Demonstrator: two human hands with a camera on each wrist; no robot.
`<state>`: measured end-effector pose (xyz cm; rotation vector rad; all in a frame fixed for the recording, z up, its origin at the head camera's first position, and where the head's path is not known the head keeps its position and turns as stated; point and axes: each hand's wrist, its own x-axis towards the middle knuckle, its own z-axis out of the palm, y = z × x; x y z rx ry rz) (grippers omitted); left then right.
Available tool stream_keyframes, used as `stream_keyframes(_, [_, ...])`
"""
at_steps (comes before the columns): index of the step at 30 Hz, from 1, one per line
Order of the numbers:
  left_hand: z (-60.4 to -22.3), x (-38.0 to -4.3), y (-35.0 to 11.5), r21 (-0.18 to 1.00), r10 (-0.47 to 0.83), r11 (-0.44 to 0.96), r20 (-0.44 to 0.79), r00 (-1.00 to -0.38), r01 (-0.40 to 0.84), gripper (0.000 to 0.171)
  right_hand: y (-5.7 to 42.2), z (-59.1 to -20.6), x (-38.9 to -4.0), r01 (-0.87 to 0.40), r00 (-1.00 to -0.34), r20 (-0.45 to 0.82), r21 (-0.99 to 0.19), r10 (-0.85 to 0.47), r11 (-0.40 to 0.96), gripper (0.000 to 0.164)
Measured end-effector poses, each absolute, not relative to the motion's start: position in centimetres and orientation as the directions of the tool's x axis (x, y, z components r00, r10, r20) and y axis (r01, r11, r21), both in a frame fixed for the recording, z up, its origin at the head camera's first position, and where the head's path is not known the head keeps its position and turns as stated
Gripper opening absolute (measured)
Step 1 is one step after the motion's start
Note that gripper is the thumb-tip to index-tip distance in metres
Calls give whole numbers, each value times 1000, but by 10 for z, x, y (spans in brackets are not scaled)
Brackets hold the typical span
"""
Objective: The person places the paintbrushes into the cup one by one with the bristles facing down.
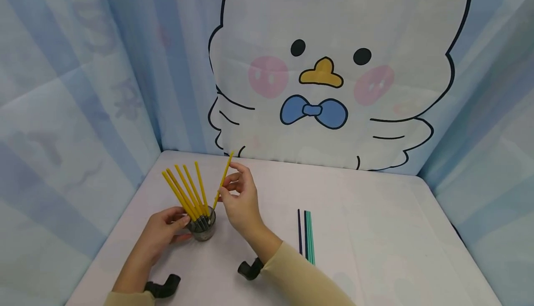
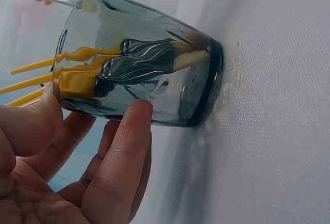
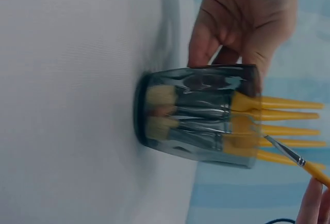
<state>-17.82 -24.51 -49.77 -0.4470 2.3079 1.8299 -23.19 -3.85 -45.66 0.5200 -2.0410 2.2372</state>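
A smoky see-through drinking glass stands upright on the table at the left, with several yellow-handled paintbrushes in it, bristles down. My left hand holds the glass from its left side, thumb near the rim and fingers along the wall. Over at the glass's right side, my right hand pinches one more yellow-handled paintbrush by its handle. That brush is tilted, and its bristle end is at the mouth of the glass, as the right wrist view shows.
Several thin dark and teal sticks lie side by side on the white table, right of my right forearm. Black curved pieces sit by both wrists. A curtain with a cartoon bird stands behind the table, with blue curtains at both sides.
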Motion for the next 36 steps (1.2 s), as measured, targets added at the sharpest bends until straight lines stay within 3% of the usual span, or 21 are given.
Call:
stream_keyframes(17, [-500,-180,-247,921,-133,220,-299,-945,-322,45,-53,-478,-233,-376,-903,328,-915,-277,143,60])
stream_keyframes(24, [-499,-180,-247,924,-133,215,-294,-946,-317,45,-50,-482,-231,-352,-909,264,-901,-322,255,67])
stream_keyframes(36, [-500,-181,-246,925,-130,209,-295,-947,-317,44,-16,-484,-229,-254,-927,181,-947,-328,194,63])
